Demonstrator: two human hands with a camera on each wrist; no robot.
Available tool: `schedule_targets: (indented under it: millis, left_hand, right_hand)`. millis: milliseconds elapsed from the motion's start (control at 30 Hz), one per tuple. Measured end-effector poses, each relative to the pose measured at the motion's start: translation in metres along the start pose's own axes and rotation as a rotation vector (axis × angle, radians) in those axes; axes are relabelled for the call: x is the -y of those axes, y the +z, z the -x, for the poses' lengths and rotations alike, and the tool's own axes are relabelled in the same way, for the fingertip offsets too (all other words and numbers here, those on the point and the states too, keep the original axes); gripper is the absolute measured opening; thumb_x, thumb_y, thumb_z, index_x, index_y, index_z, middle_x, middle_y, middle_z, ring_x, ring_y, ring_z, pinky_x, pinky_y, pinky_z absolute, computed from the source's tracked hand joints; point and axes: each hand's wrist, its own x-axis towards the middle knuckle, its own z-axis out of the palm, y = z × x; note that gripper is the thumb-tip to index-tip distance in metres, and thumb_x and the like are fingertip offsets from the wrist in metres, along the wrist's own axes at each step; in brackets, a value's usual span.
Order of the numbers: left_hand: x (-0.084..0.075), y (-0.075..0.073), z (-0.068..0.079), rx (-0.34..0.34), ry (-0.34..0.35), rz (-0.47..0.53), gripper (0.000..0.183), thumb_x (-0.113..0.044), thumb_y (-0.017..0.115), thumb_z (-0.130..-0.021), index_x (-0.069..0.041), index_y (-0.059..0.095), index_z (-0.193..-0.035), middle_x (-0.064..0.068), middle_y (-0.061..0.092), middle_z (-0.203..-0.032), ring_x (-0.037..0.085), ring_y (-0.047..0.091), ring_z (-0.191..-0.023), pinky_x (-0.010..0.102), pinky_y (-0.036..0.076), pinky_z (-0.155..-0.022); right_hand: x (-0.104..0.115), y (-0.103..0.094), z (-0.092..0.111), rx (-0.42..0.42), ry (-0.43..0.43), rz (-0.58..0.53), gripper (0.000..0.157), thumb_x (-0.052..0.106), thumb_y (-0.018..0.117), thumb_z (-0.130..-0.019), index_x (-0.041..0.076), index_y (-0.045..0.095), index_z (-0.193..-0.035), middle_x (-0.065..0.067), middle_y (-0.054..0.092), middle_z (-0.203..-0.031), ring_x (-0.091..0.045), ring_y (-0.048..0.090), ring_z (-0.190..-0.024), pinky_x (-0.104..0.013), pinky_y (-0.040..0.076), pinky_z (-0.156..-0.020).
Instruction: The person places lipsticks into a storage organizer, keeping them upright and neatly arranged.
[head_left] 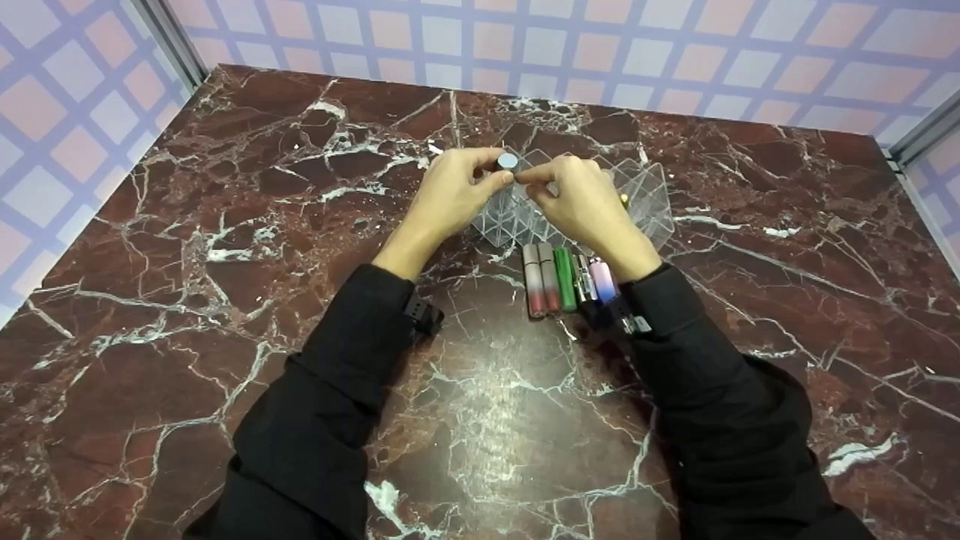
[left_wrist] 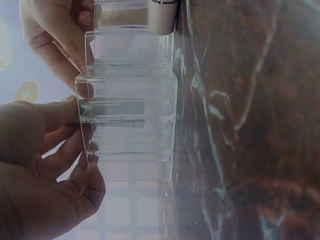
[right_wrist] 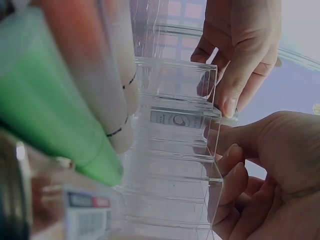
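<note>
A slim lipstick tube with a round grey-blue end (head_left: 508,161) stands in a slot of the clear plastic organizer (head_left: 656,196), its grey label (right_wrist: 177,119) showing through the wall. My left hand (head_left: 448,187) pinches the tube's top between thumb and finger. From the other side, my right hand (head_left: 581,196) reaches over the organizer, its index fingertip at the tube. In the right wrist view the other fingers of that hand (right_wrist: 292,155) bend beside the organizer's upper edge; whether they press on it I cannot tell.
In front of the organizer lie several cosmetic tubes in a row: two grey-red ones (head_left: 541,281), a green one (head_left: 565,279) and a pink-blue one (head_left: 602,279), partly behind my right wrist. The dark red marbled table (head_left: 225,360) meets checkered walls (head_left: 495,45).
</note>
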Motion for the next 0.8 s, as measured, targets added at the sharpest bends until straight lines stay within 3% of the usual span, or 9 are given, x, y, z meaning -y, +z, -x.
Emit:
schedule_targets:
  millis: [233, 467, 567, 700, 800]
  left_hand:
    - [0.0005, 0.0005, 0.0004, -0.019, 0.008, -0.112, 0.029, -0.021, 0.065, -0.100, -0.014, 0.069, -0.128, 0.006, 0.063, -0.129, 0.013, 0.058, -0.108, 0.025, 0.048, -0.094]
    - [0.0001, 0.0010, -0.0007, -0.053, -0.004, -0.075, 0.026, -0.018, 0.072, -0.096, -0.013, 0.073, -0.121, 0.002, 0.073, -0.116, 0.014, 0.066, -0.090, 0.024, 0.052, -0.077]
    - [-0.0008, 0.0011, -0.0009, -0.077, -0.008, -0.071, 0.028, -0.018, 0.074, -0.094, -0.012, 0.072, -0.121, 0.001, 0.074, -0.113, 0.012, 0.067, -0.090, 0.022, 0.053, -0.080]
    - [-0.0006, 0.0011, -0.0006, -0.082, 0.003, -0.087, 0.031, -0.017, 0.075, -0.093, -0.010, 0.071, -0.123, 0.003, 0.074, -0.115, 0.011, 0.067, -0.096, 0.021, 0.052, -0.086]
    - [0.0007, 0.0010, -0.0007, -0.066, 0.008, -0.090, 0.031, -0.016, 0.073, -0.094, -0.009, 0.070, -0.125, 0.005, 0.072, -0.121, 0.013, 0.067, -0.099, 0.022, 0.052, -0.086]
  right_hand:
    - [0.0006, -0.0002, 0.0005, -0.002, -0.001, 0.008, 0.027, 0.008, 0.063, -0.097, 0.015, 0.074, -0.121, -0.009, 0.074, -0.116, -0.007, 0.032, -0.044, -0.023, 0.030, -0.042]
    - [0.0003, 0.0002, 0.0005, 0.003, 0.004, 0.006, 0.027, 0.008, 0.064, -0.098, 0.016, 0.073, -0.122, -0.009, 0.073, -0.117, -0.007, 0.032, -0.045, -0.022, 0.030, -0.042]
    - [0.0003, -0.0001, 0.0011, 0.000, 0.005, 0.002, 0.027, 0.008, 0.064, -0.098, 0.015, 0.073, -0.122, -0.011, 0.073, -0.118, -0.012, 0.047, -0.054, -0.026, 0.042, -0.052]
    - [0.0002, 0.0000, 0.0022, -0.008, -0.001, -0.004, 0.026, 0.008, 0.064, -0.098, 0.014, 0.074, -0.121, -0.014, 0.072, -0.117, -0.025, 0.063, -0.080, -0.037, 0.051, -0.069]
    - [0.0000, 0.0005, 0.0028, -0.013, -0.009, -0.001, 0.026, 0.008, 0.064, -0.098, 0.013, 0.074, -0.121, -0.014, 0.072, -0.115, -0.027, 0.063, -0.081, -0.037, 0.050, -0.065]
